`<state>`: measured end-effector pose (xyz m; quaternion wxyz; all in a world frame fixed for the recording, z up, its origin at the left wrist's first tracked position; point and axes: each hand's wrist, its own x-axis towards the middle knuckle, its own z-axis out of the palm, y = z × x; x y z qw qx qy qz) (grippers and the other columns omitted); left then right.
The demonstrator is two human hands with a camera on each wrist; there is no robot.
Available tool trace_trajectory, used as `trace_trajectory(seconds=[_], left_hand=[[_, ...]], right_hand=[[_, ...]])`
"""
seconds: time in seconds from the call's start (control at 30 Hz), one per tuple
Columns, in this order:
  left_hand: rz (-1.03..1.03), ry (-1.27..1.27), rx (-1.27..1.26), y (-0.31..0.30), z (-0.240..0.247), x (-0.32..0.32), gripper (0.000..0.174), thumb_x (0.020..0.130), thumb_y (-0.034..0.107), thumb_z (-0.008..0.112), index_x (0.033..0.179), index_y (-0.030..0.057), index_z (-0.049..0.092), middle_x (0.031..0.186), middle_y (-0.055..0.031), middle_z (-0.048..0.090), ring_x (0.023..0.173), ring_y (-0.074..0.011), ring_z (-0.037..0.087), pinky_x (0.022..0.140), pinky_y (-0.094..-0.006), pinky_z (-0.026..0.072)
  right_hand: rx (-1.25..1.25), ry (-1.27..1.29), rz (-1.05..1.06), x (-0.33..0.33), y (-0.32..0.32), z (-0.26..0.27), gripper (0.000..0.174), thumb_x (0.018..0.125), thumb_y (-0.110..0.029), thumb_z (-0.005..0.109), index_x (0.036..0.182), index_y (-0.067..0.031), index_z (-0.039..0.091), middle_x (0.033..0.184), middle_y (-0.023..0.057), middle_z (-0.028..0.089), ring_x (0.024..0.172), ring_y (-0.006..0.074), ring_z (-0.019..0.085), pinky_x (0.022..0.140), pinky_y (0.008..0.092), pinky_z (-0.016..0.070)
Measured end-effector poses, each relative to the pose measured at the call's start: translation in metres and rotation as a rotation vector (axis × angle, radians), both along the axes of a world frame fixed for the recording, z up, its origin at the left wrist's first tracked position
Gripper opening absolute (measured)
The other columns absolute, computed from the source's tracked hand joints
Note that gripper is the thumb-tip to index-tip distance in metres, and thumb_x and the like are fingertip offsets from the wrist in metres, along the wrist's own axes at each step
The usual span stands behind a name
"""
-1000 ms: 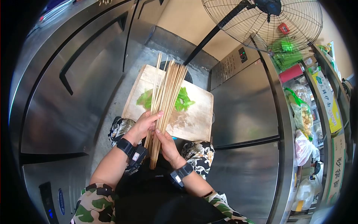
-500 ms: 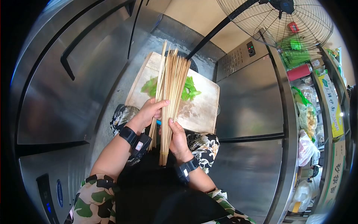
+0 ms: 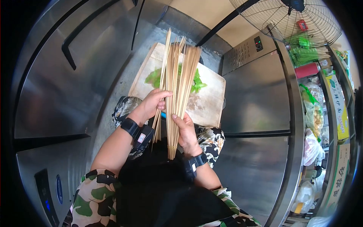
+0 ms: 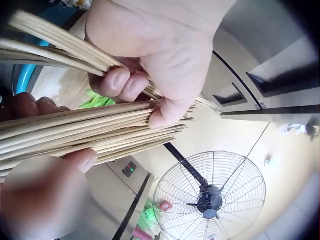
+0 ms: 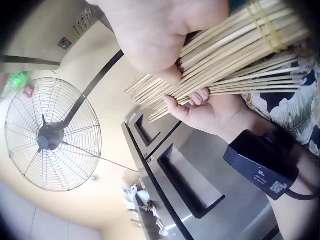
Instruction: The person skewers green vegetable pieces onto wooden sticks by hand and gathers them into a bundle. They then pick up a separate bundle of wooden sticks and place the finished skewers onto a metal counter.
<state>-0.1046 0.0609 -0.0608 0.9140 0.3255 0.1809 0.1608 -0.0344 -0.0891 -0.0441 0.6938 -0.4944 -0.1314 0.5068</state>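
My right hand (image 3: pixel 186 132) grips a thick bundle of bamboo skewers (image 3: pixel 184 79), its thumb lying along the front. A yellow rubber band (image 5: pixel 270 31) circles the bundle near its lower end, while the upper ends fan apart to the right. In the left wrist view, the curled fingers of my left hand (image 3: pixel 153 103) hold a thinner bunch of skewers (image 4: pixel 60 37), and its thumb presses on the thick bundle. Both bunches point up and away from me, above a wooden cutting board (image 3: pixel 213 102) with green vegetable pieces (image 3: pixel 153 78) on it.
Steel fridge doors (image 3: pixel 68 90) rise at my left, and a steel cabinet (image 3: pixel 257 102) stands at the right. Beyond the board is a wire-caged fan (image 3: pixel 302 22) on a black pole. Shelves with bags and a yellow box (image 3: pixel 338 108) line the far right.
The upper ends of the thick bundle have split, with one part now leaning right. My right hand has shifted slightly right, and both hands have risen in the head view.
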Motion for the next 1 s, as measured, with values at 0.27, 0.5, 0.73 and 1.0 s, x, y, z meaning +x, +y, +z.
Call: trace_trajectory(seconds=[0.27,0.5,0.73,1.0], left_hand=[[-0.039,0.025,-0.014,-0.001,0.003,-0.002,0.01,0.084,0.016,0.057,0.081,0.0075,0.054,0.053,0.0084,0.041,0.041,0.0006,0.032,0.038,-0.0152,0.0242],[-0.09,0.046,-0.001,-0.004,0.011,-0.003,0.01,0.086,0.018,0.057,0.086,0.0075,0.056,0.055,0.0102,0.041,0.043,0.0015,0.031,0.039,-0.0138,0.024],[-0.097,0.006,-0.061,-0.003,0.008,-0.003,0.027,0.091,0.031,0.048,0.101,0.006,0.051,0.069,0.0051,0.047,0.046,0.0003,0.031,0.038,-0.0139,0.0243],[-0.001,0.014,-0.093,-0.004,0.008,-0.003,0.038,0.095,0.037,0.037,0.105,0.0026,0.049,0.072,0.001,0.048,0.047,-0.0035,0.032,0.042,-0.0162,0.0271]], right_hand=[[-0.046,0.041,0.027,0.001,-0.002,0.007,0.019,0.084,-0.003,0.055,0.103,-0.0062,0.055,0.092,0.0012,0.061,0.076,0.0071,0.056,0.068,0.0217,0.0479],[-0.042,-0.004,0.029,-0.007,0.0,0.008,0.024,0.085,-0.004,0.056,0.109,-0.0063,0.051,0.092,-0.0007,0.059,0.078,0.006,0.055,0.069,0.0216,0.0468],[-0.021,-0.141,0.119,-0.012,0.001,0.001,0.031,0.083,-0.001,0.057,0.113,-0.0044,0.05,0.1,0.0024,0.059,0.087,0.0083,0.054,0.079,0.0224,0.0435],[-0.064,0.001,0.141,-0.017,0.001,0.01,0.015,0.086,-0.005,0.053,0.1,-0.0049,0.05,0.077,0.0053,0.057,0.055,0.011,0.053,0.049,0.0206,0.0443]])
